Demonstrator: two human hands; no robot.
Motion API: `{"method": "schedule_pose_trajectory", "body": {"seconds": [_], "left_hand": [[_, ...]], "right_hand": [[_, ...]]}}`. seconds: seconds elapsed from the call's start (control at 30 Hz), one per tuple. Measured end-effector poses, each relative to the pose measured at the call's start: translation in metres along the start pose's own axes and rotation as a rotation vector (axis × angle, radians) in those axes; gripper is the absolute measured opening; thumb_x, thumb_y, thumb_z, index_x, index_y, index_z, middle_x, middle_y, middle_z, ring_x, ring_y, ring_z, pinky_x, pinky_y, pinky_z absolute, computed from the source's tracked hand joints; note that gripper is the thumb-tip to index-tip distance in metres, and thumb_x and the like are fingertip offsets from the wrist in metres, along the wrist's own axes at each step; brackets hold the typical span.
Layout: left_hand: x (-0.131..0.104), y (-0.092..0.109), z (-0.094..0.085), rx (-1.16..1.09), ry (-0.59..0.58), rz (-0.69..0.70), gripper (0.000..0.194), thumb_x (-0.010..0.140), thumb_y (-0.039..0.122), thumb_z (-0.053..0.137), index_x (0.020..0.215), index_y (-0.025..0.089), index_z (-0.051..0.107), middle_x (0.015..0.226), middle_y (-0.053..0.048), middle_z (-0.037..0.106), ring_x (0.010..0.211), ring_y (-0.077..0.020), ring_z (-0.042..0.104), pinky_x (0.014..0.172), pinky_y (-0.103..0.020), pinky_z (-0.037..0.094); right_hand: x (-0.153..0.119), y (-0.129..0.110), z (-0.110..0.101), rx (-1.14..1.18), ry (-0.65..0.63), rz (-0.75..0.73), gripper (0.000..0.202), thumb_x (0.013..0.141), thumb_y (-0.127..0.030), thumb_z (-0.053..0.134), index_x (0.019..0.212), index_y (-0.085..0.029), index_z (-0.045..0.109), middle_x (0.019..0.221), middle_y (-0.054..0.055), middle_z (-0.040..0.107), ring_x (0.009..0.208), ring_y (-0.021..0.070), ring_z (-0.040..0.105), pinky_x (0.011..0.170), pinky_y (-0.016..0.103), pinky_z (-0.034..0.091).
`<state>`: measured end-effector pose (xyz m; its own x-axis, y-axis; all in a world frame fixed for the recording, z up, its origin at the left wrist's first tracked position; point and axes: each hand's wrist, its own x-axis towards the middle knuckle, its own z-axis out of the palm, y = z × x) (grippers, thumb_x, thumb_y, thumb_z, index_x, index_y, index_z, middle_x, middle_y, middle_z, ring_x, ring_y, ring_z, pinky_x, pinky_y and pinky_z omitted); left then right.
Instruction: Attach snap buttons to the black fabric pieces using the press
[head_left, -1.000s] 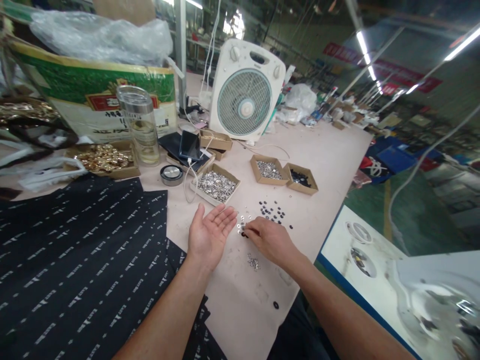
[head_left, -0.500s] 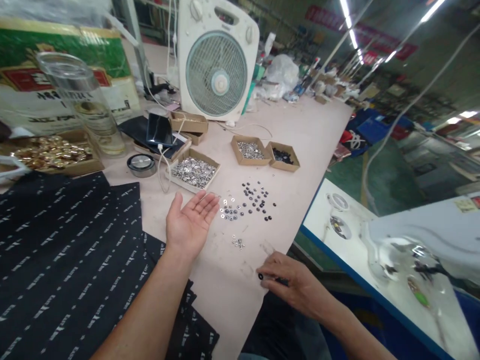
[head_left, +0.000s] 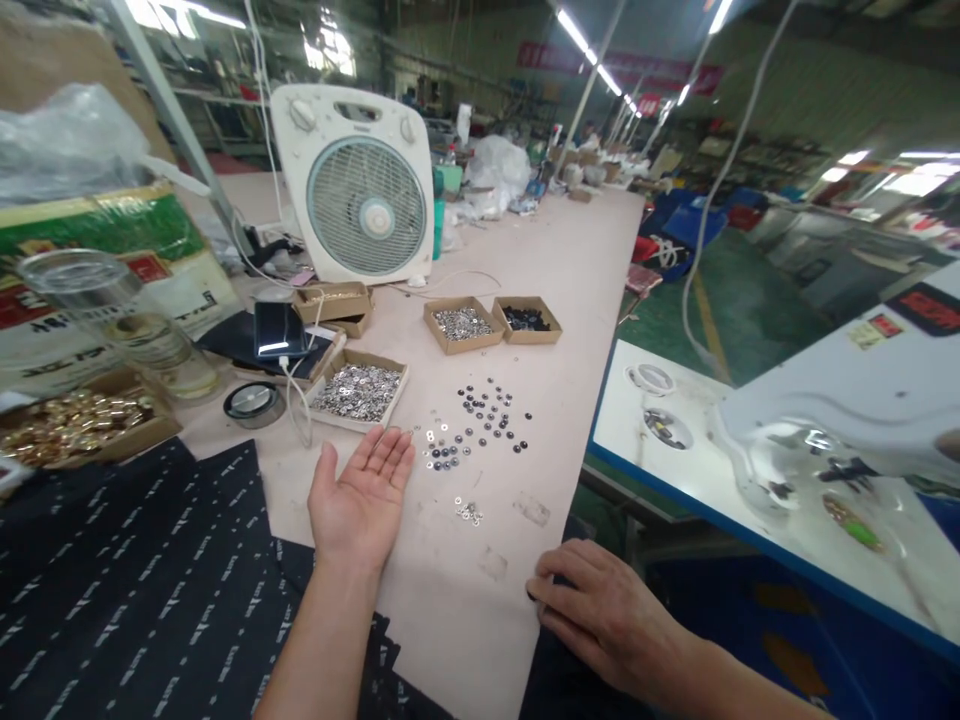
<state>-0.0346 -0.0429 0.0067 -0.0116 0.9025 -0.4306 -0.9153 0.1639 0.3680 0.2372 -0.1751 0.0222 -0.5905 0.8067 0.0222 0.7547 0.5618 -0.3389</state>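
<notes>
Palm up, my left hand (head_left: pixel 361 495) rests over the table with its fingers stretched out and nothing in it. Its fingertips are just in front of a cardboard box of small silver metal pieces (head_left: pixel 360 392). Scattered black snap buttons (head_left: pixel 487 405) lie to the right of those fingers. Nearer to me is a small pile of silver snap parts (head_left: pixel 469 512). At the table's right edge my right hand (head_left: pixel 600 610) is closed, pinching a small black snap button (head_left: pixel 533 596) that is mostly hidden by the fingers.
Black printed fabric (head_left: pixel 135 580) covers the left side. Small boxes of silver parts (head_left: pixel 459 324) and black parts (head_left: pixel 527 320) stand behind the buttons. A fan (head_left: pixel 367 190) is farther back; a glass jar (head_left: pixel 142 330) stands left. A white machine (head_left: pixel 847 400) occupies the right.
The view has shifted, showing more of the background. My right hand has drawn its fingers closer together, hiding most of the black snap button. My left hand stays palm up and open.
</notes>
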Motion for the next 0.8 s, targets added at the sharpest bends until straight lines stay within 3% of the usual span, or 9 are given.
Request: {"method": "schedule_pose_trajectory", "body": {"seconds": [0.13,0.23,0.33,0.43,0.63,0.8], "left_hand": [[0.0,-0.001,0.001,-0.011,0.015,-0.008,0.052,0.089,0.048,0.049,0.113,0.004,0.061,0.109,-0.02,0.065,0.109,-0.0301,0.062,0.092,-0.044,0.055],[0.001,-0.001,0.002,-0.022,0.014,-0.016,0.05,0.089,0.048,0.049,0.111,0.005,0.062,0.108,-0.019,0.066,0.107,-0.0295,0.064,0.092,-0.043,0.054],[0.001,0.0,0.003,-0.03,0.017,-0.017,0.049,0.089,0.049,0.047,0.108,0.006,0.063,0.107,-0.019,0.066,0.106,-0.0293,0.064,0.091,-0.043,0.055],[0.001,0.001,0.002,-0.042,0.015,-0.023,0.049,0.09,0.049,0.047,0.106,0.006,0.064,0.105,-0.019,0.067,0.104,-0.0292,0.065,0.09,-0.042,0.055],[0.004,0.004,0.001,-0.087,-0.007,-0.024,0.047,0.09,0.049,0.048,0.104,0.007,0.064,0.104,-0.019,0.067,0.104,-0.0294,0.065,0.091,-0.043,0.054],[0.004,0.004,0.004,-0.107,0.002,-0.035,0.047,0.09,0.049,0.048,0.102,0.007,0.064,0.101,-0.019,0.067,0.101,-0.0294,0.066,0.091,-0.043,0.054]], "right_hand": [[-0.007,0.002,0.001,0.035,0.004,-0.053,0.022,0.093,-0.014,0.047,0.105,-0.022,0.064,0.098,0.007,0.065,0.084,0.0172,0.056,0.076,0.032,0.043],[0.004,-0.001,-0.007,0.17,-0.008,-0.011,0.02,0.094,-0.015,0.047,0.102,-0.021,0.065,0.096,0.007,0.066,0.087,0.0169,0.058,0.08,0.032,0.044],[0.038,-0.003,-0.02,0.325,0.078,0.108,0.015,0.093,-0.019,0.052,0.089,-0.02,0.067,0.086,0.004,0.066,0.081,0.0149,0.06,0.075,0.028,0.046],[0.09,-0.002,-0.03,0.371,0.148,0.21,0.012,0.088,-0.021,0.059,0.081,-0.02,0.069,0.078,0.001,0.066,0.073,0.0127,0.059,0.067,0.024,0.044],[0.182,0.002,-0.025,0.028,0.041,0.088,0.019,0.091,-0.022,0.053,0.081,-0.018,0.068,0.078,0.002,0.064,0.078,0.014,0.056,0.072,0.026,0.038],[0.206,0.002,-0.011,-0.272,-0.084,0.111,0.026,0.093,-0.025,0.045,0.078,-0.016,0.064,0.083,0.006,0.065,0.078,0.0175,0.057,0.07,0.028,0.034]]}}
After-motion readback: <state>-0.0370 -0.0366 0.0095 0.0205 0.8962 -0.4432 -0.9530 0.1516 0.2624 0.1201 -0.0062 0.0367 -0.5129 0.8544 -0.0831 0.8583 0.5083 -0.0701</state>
